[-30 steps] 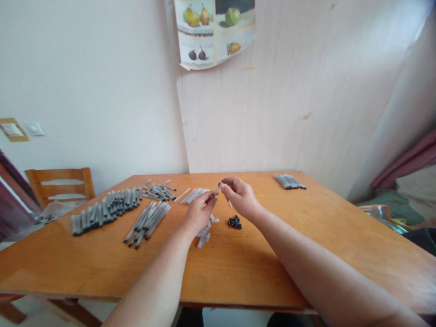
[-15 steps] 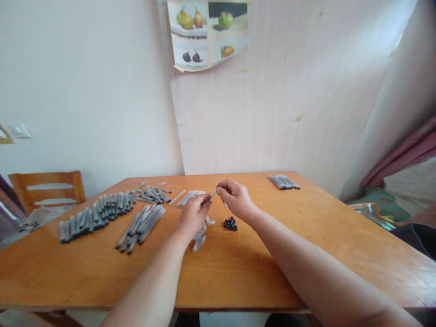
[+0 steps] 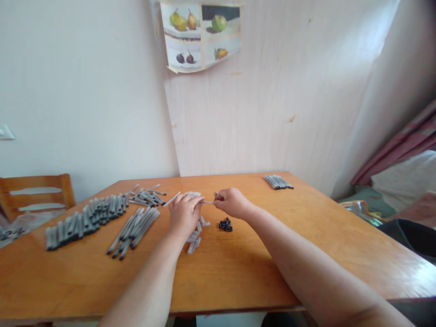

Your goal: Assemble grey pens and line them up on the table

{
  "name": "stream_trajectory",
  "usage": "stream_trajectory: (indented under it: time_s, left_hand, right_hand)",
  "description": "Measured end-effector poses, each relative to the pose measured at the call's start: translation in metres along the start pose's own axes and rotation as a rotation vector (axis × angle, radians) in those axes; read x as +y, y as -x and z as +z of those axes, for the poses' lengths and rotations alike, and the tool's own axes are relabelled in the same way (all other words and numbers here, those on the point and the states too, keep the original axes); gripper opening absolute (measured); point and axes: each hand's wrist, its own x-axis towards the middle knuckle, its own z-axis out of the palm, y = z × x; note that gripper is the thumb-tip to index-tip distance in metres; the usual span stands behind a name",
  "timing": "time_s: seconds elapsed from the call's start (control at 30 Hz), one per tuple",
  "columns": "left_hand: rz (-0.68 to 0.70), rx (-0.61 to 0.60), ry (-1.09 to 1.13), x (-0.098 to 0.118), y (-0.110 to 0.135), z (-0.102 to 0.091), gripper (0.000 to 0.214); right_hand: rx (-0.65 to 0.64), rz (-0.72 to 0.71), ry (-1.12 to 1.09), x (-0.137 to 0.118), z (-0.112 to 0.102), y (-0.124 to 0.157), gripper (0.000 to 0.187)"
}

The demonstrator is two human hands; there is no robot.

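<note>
A thin tube (image 3: 206,202) hangs level just above the table (image 3: 259,272), bridging the gap between the left hand (image 3: 184,212) and the right hand (image 3: 232,203), each pinching one end with closed fingers. Black caps (image 3: 225,224) lie just beneath the right hand and short white pieces (image 3: 195,238) under the left. Grey tubes (image 3: 132,227) lie further left.

Bare table (image 3: 306,236) right of the black caps (image 3: 225,224); grey tubes (image 3: 132,227) crowd left.
</note>
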Motion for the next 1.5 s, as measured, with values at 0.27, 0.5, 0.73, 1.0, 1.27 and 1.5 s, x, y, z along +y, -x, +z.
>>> stream_trajectory:
  time_s: [0.27,0.5,0.73,1.0,1.27,1.5]
  left_hand:
    - [-0.075,0.104,-0.077,-0.005,-0.002,-0.002,0.042]
    - [-0.090,0.127,-0.154,-0.019,-0.002,0.002,0.036]
    - [-0.084,0.109,-0.184,-0.023,-0.004,0.003,0.036]
    - [-0.062,0.102,-0.229,-0.025,-0.005,0.006,0.037]
    - [-0.060,0.065,-0.220,-0.030,-0.005,0.010,0.037]
    - [-0.083,0.038,-0.205,-0.032,-0.006,0.011,0.037]
  right_hand:
    - [0.144,0.141,-0.019,0.016,-0.008,-0.008,0.016]
    - [0.417,0.402,-0.130,0.071,-0.032,-0.029,0.021]
    - [0.575,0.613,-0.101,0.145,-0.067,-0.029,0.027]
    - [0.651,0.808,-0.006,0.220,-0.104,0.004,0.025]
    - [0.586,0.908,0.078,0.256,-0.107,0.013,0.019]
    - [0.515,0.948,0.124,0.259,-0.104,0.008,0.020]
